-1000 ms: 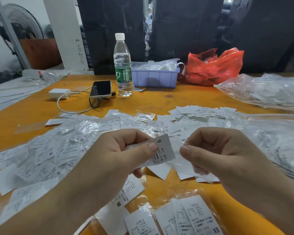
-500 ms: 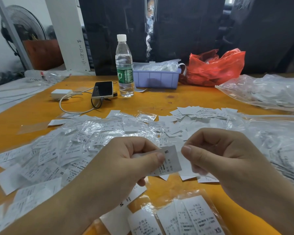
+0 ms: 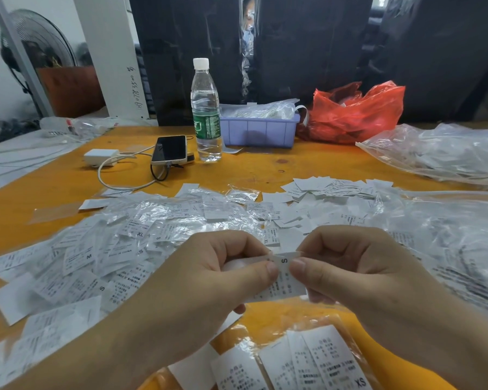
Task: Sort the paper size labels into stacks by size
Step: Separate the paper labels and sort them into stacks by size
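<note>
White S label point(image 3: 284, 274) pinched between both thumbs – left hand point(image 3: 209, 280), right hand point(image 3: 358, 274) – long axis toward body, unsorted heap point(image 3: 102, 249) leftward.

Both thumbs hide most of the white paper S label point(image 3: 284, 280); its small print is unreadable, and the clear-bagged XS labels point(image 3: 333, 364) are cut off below.

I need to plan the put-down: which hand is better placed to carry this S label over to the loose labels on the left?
Probably the left hand. It already pinches the S label and is nearer the loose labels. The right hand also pinches it but would have to cross over.
</note>
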Tool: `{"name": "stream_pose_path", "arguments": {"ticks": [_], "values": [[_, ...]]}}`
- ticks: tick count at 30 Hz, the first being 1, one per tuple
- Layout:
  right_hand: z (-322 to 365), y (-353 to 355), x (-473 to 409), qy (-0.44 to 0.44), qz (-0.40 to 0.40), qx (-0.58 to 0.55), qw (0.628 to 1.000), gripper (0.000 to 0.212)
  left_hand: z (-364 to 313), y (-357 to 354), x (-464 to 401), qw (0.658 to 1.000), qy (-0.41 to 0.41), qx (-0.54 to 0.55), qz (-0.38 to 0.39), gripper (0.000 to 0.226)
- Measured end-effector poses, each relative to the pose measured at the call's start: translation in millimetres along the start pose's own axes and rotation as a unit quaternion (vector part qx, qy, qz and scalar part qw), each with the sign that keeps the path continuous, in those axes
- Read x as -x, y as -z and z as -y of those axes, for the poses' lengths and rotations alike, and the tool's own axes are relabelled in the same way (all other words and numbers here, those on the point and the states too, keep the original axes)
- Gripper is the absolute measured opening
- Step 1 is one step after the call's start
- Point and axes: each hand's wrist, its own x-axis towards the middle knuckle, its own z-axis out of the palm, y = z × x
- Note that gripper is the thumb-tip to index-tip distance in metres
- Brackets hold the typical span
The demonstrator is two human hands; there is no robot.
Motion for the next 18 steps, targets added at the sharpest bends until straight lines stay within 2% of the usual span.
{"name": "stream_pose_path", "arguments": {"ticks": [7, 10, 14, 18], "values": [[0.4, 3.5, -0.2, -0.005, -0.011, -0.017, 1.000, 0.034, 1.2, 2.6, -0.6, 1.000, 0.005, 0.008, -0.009, 0.019], [1.2, 7.2, -1.7, -0.007, -0.034, -0.024, 0.999, 0.033, -0.3, 6.9, -1.5, 0.998, 0.013, 0.058, -0.015, 0.015], [1.6, 8.1, -1.2, -0.013, -0.021, -0.030, 0.999, 0.030, -1.5, 7.8, -1.5, 0.997, -0.020, 0.070, -0.029, 0.009], [0.1, 2.2, 0.3, -0.011, 0.001, -0.005, 1.000, 0.034, 0.1, 2.5, 0.8, 0.998, -0.041, 0.044, -0.010, 0.022]]}}
